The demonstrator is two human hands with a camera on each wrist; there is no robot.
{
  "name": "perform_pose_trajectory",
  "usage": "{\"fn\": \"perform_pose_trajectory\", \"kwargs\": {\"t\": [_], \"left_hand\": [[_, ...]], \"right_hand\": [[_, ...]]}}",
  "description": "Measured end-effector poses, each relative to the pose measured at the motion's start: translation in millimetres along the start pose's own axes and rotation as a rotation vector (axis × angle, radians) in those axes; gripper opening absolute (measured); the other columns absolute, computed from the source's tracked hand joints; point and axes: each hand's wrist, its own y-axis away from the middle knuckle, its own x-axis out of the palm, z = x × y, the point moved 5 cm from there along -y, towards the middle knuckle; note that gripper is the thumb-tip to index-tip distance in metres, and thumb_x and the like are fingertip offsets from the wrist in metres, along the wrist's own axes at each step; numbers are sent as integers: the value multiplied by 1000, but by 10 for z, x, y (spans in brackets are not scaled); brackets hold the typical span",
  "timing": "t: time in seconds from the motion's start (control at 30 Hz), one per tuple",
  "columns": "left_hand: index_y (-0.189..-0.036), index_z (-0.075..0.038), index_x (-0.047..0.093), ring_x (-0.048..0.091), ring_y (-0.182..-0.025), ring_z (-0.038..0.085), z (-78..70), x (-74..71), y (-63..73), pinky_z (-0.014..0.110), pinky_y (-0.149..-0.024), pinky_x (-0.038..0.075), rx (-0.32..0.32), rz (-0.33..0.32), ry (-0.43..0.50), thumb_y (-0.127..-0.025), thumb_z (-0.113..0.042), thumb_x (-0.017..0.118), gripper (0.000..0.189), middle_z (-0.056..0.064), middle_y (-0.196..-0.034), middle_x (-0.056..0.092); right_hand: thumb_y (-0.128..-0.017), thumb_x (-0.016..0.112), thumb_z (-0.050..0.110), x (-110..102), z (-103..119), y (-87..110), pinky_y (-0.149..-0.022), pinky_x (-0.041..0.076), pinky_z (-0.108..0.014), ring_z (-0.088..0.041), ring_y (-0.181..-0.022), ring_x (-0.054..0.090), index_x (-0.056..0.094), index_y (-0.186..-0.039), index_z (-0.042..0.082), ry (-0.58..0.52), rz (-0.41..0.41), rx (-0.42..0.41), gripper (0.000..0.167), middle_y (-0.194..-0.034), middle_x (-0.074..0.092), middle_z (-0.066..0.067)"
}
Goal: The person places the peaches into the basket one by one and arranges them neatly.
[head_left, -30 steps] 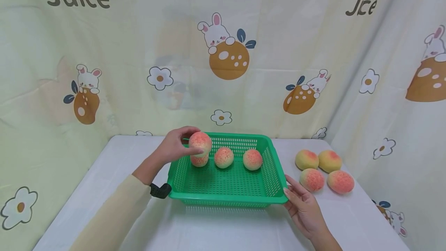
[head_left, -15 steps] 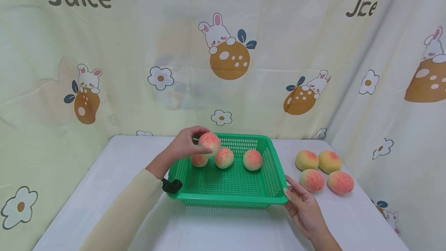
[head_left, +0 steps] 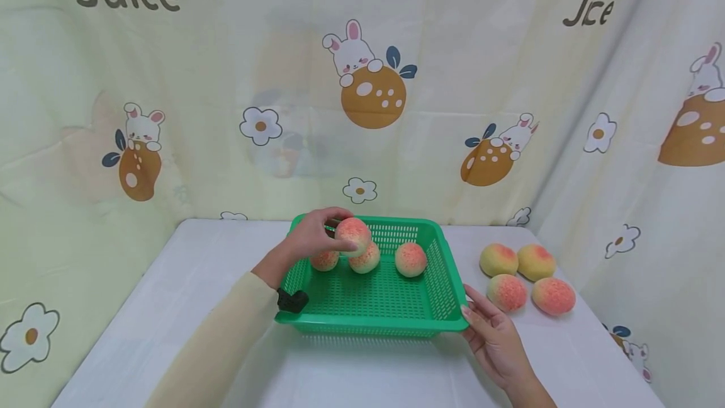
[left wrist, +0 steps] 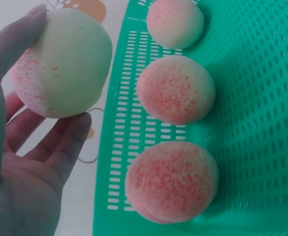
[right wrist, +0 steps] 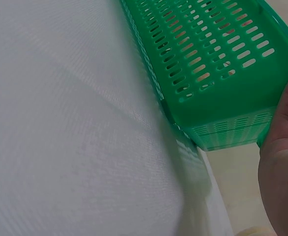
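My left hand (head_left: 311, 237) holds a pink-and-cream peach (head_left: 354, 236) between thumb and fingers, above the back of a green plastic basket (head_left: 374, 321). In the left wrist view the thumb lies over one side of this peach (left wrist: 70, 64) and the fingertips support it from below. Inside the basket, a left peach (head_left: 324, 262), a middle peach (head_left: 367, 262) and a right peach (head_left: 410, 260) form a row along the back wall. The held peach partly covers the middle one in the head view. My right hand (head_left: 495, 339) grips the basket's front right corner by the rim.
Right of the basket, two yellow fruits with red blush (head_left: 498, 260) lie behind two pinker peaches (head_left: 506, 293) on the white tabletop (head_left: 187, 276). A patterned curtain (head_left: 294, 162) hangs behind the table and along its sides.
My left hand has moved to the right with the peach, from over the left peach to over the middle one. The right hand and the basket have stayed put.
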Motion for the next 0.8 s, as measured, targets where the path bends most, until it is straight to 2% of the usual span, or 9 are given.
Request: {"fn": "perform_pose_trajectory", "kwargs": {"t": [0.33,0.57,0.8], "left_hand": [[-133,-18,64,64,-114,20,-36,159,-75,34,-88,59,26,73,-21,-81,-32,88,59,-1,-127,68],[-132,-20,65,62,-115,18,-25,265,-104,34,-91,57,23,95,-29,-78,-32,90,61,-3,-126,68],[-138,-15,64,61,-117,18,-36,372,-122,34,-94,57,-2,129,1,-78,-31,90,67,-2,-130,68]], "right_hand": [[-105,52,1,7,5,0,-90,59,-22,-7,-100,72,52,-150,17,-11,22,-10,48,-111,68,3],[-105,52,1,9,11,2,-89,59,-22,-7,-99,72,51,-151,16,-2,28,-17,49,-110,67,3],[-105,51,0,-1,0,6,-90,59,-23,-7,-100,72,53,-150,17,-15,29,-15,48,-110,68,3]]}}
